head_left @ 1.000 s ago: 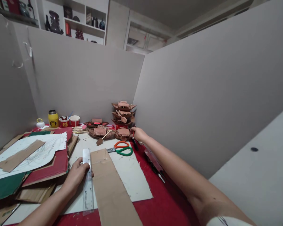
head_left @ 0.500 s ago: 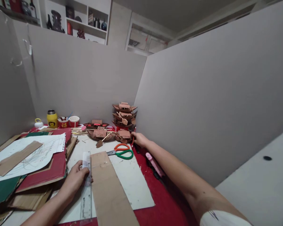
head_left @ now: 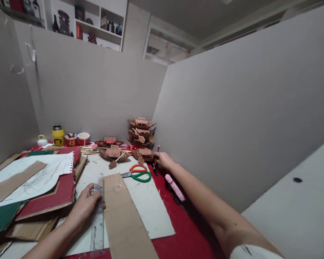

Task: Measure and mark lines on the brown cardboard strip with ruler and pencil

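Observation:
My left hand point(head_left: 86, 202) holds a clear ruler point(head_left: 98, 226) between thumb and fingers, just beside the left edge of a long brown cardboard strip point(head_left: 126, 219). My right hand point(head_left: 163, 160) reaches far forward along the right wall, its fingers closed on a thin red and black pencil point(head_left: 156, 157). Left of that hand sits a small brown model boat point(head_left: 143, 154). Scissors point(head_left: 140, 175) with orange and green handles lie past the strip's far end. Nearer me than the right hand rests a pink tool point(head_left: 175, 187).
Stacked model boats point(head_left: 142, 131) stand in the back corner. At the back left are a yellow bottle point(head_left: 58, 136) and two paper cups point(head_left: 83, 139). Cardboard sheets with a scribbled paper point(head_left: 51, 169) pile up on the left. Grey partitions enclose the table.
My right hand has shifted slightly right, away from the small boats, and the pencil shows more upright in its fingers. The left hand stays on the ruler.

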Tool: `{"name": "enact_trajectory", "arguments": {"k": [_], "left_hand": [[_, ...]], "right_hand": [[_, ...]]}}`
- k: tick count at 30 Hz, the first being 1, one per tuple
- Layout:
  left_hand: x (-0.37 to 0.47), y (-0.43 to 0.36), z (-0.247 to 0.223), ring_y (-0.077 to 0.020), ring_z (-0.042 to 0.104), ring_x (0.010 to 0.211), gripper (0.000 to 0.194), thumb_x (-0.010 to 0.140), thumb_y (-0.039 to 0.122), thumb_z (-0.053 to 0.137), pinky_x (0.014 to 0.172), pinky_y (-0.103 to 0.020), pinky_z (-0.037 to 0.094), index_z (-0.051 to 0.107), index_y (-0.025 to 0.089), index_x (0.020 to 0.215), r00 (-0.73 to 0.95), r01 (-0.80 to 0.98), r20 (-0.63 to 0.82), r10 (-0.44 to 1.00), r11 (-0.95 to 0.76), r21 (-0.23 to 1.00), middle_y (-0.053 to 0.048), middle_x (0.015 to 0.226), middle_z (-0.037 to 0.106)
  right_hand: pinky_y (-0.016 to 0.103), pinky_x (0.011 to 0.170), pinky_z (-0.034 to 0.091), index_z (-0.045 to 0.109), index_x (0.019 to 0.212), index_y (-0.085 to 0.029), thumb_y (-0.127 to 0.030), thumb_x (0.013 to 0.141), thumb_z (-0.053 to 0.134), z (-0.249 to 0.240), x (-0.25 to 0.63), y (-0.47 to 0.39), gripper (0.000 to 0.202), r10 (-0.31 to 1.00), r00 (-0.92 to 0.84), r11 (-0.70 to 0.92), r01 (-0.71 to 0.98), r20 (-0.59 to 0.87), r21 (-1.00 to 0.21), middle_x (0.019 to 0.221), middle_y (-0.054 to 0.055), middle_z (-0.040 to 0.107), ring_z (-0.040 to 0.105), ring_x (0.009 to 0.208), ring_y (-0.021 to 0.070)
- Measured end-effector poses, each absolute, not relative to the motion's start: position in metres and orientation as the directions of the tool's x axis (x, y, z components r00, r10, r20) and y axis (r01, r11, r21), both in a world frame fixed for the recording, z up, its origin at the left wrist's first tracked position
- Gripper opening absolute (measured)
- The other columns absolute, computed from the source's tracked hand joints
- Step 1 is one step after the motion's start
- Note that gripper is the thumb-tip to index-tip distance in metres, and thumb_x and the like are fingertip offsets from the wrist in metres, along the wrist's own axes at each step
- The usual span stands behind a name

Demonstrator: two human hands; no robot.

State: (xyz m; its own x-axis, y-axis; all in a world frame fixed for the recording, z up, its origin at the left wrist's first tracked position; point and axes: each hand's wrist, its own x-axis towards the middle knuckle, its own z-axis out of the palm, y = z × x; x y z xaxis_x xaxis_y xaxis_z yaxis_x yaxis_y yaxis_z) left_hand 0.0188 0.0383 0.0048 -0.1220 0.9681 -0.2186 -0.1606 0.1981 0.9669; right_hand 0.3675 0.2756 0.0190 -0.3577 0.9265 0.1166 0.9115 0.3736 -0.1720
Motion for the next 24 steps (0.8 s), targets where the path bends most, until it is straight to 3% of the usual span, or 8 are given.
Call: {"name": "enact_trajectory", "arguments": {"k": [14,24], "left_hand": [[0.017,0.040,0.000,-0.0168,0.061,0.048,0.026,0.058,0.023,0.054,0.048,-0.024,0.046,0.049,0.021,0.084,-0.096,-0.150,-0.200,0.975,0.185,0.971,0.001,0.055,0.063],[0.019,0.037,0.006,-0.0172,0.061,0.048,0.027,0.058,0.023,0.055,0.047,-0.024,0.046,0.050,0.021,0.084,-0.118,-0.140,-0.223,0.968,0.206,0.969,0.001,0.055,0.063]], "right_hand": [[0.042,0.085,0.054,0.057,0.121,-0.017,-0.033,0.093,0.058,0.026,0.369,0.280,0.032,0.947,-0.294,0.318,0.914,0.126,-0.254,0.122,0.009,0.059,0.062,0.102,0.0225],[0.042,0.085,0.054,0.058,0.120,-0.017,-0.033,0.093,0.058,0.021,0.355,0.270,0.031,0.941,-0.325,0.339,0.907,0.099,-0.249,0.122,0.008,0.059,0.062,0.102,0.0227]]}}
